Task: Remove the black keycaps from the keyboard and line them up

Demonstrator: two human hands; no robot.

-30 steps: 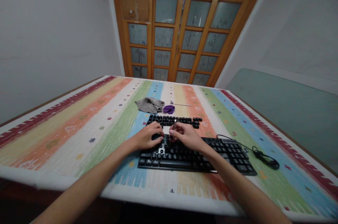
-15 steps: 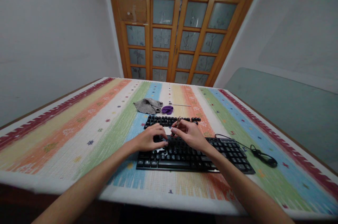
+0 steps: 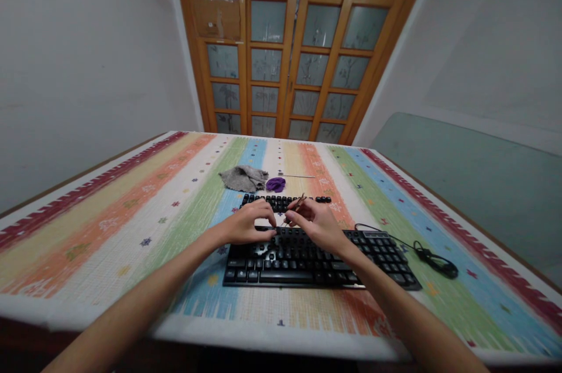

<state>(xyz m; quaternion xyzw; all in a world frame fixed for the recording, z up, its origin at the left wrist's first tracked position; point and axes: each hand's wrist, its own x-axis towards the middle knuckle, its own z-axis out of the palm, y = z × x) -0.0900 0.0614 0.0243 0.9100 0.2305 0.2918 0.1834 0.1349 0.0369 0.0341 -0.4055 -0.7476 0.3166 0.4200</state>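
Right hand (image 3: 322,226) pinches slim tool (image 3: 301,200) over far side of black keyboard (image 3: 302,262) lying below, long axis left to right on table (image 3: 175,232). Left hand (image 3: 246,224), nearer keyboard's left end, curls low; can't tell from here if holding anything. Loose keycaps (image 3: 280,199) just beyond.

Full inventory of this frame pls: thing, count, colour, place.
keyboard: 1, black, front centre
loose keycaps: many, partly hidden, black, rows beyond keyboard
slim tool: 1, dark, in right hand
cable: 1, black, bundled right of keyboard
cloth: 1, grey, beyond keycaps
bundle: 1, purple, right of cloth
thin rod: 1, dark, beyond bundle
tablecloth: 1, multicoloured stripes, beneath these
glass-paned partition: 1, brown wood, far end
cardboard sheet: 1, brown, partition's upper left
board: 1, pale green, far right
walls: 2, greyish, left and right
hands: 2, bare; left hand at keyboard's far left part, right hand pinching tool
forearms: 2, bare, from near edge
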